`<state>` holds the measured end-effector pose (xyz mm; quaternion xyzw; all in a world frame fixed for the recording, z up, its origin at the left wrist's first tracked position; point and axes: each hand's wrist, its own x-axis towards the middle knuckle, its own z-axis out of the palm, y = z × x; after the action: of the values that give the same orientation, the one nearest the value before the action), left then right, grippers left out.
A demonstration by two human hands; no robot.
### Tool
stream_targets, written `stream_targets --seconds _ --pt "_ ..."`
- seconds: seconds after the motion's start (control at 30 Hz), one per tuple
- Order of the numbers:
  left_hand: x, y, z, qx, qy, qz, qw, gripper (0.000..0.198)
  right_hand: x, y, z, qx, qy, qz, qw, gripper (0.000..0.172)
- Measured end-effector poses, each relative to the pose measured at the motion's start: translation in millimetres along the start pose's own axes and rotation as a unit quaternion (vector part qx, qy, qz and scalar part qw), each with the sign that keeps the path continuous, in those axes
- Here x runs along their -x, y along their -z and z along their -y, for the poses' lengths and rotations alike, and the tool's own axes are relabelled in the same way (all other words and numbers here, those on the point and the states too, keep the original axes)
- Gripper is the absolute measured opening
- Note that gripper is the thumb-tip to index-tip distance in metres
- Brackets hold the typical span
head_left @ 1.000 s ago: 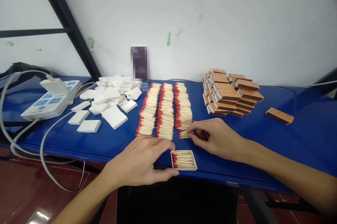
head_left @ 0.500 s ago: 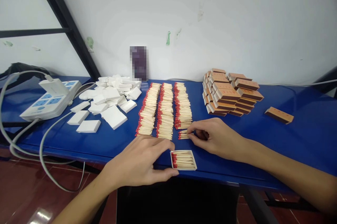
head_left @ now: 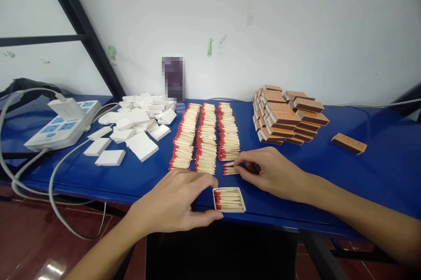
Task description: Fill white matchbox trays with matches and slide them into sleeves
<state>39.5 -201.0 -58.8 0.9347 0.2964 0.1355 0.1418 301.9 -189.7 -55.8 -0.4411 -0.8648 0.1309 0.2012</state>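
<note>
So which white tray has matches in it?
The tray at the table's near edge, beside the left hand: red-tipped matches lie in it. The pile at the left shows none.

Blue table (head_left: 378, 170) (matches (head_left: 206, 140), trays (head_left: 138, 126), matchboxes (head_left: 286, 118))

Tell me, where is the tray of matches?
Head view: the tray sits at the table's near edge, touching the left hand, in front of the match rows.

Pale wooden matches (head_left: 206, 144) with matt red heads lay on a smooth, glossy blue table (head_left: 362, 175). The tray (head_left: 232, 211) looked like white card, the sleeves (head_left: 286, 115) matt brown card.
</note>
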Motion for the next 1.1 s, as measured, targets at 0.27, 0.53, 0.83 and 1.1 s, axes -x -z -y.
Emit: stream_targets --seconds 0.27,0.53,0.83,1.1 --pt "1.5 -0.3 0.3 0.000 -0.001 0.001 1.000 0.033 -1.5 0.4 -0.2 0.002 0.005 -0.005 1.000 0.017" --pt "0.0 -0.8 0.3 0.005 -0.003 0.000 1.000 0.033 -0.3 0.9 -1.8 -0.002 0.010 0.002 1.000 0.015" --pt "0.6 -0.1 0.1 -0.001 -0.002 -0.001 1.000 0.033 -0.4 0.4 -0.9 -0.001 0.001 0.000 1.000 0.013" --pt "1.0 -1.0 0.7 0.009 -0.005 -0.003 1.000 0.033 0.2 2.4 1.6 -0.004 -0.004 -0.004 1.000 0.016"
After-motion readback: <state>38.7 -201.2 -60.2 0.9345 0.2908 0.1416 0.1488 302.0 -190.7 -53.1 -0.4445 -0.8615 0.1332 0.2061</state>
